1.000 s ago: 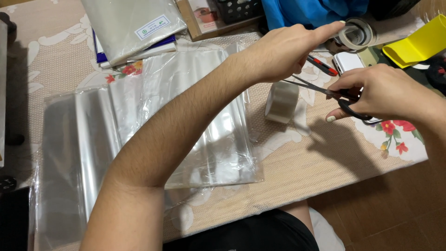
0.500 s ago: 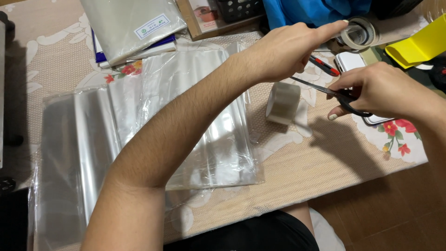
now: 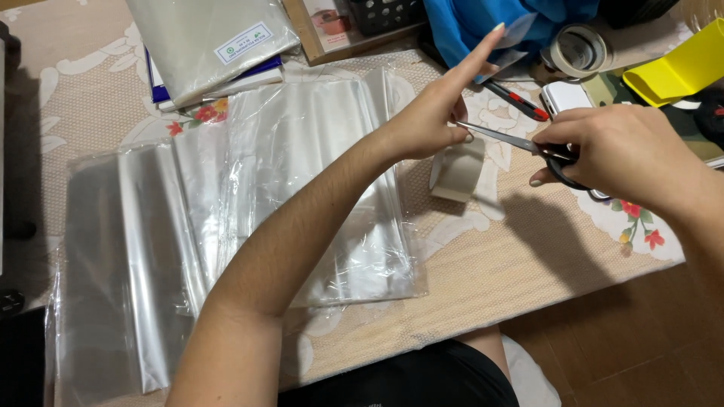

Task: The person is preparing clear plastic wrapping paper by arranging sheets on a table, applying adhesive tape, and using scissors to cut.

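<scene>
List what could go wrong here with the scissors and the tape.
1. The scissors blades point at the left hand, whose fingers pinch close to the tips; a slip could nick them.
2. The tape roll stands loose on the table; a tug on the strip might tip or drag it.
3. The cut piece could stick to the clear plastic sheets nearby.

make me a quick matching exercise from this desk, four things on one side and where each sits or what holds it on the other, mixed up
Things:
1. scissors
2. tape roll
3. yellow holder
4. clear plastic sheets

Places:
A. spread over the table's left and middle
B. far right edge, at the top
C. in the right hand
D. at the top, beside the blue cloth

Pairs: 1-C, 2-D, 3-B, 4-A
</scene>
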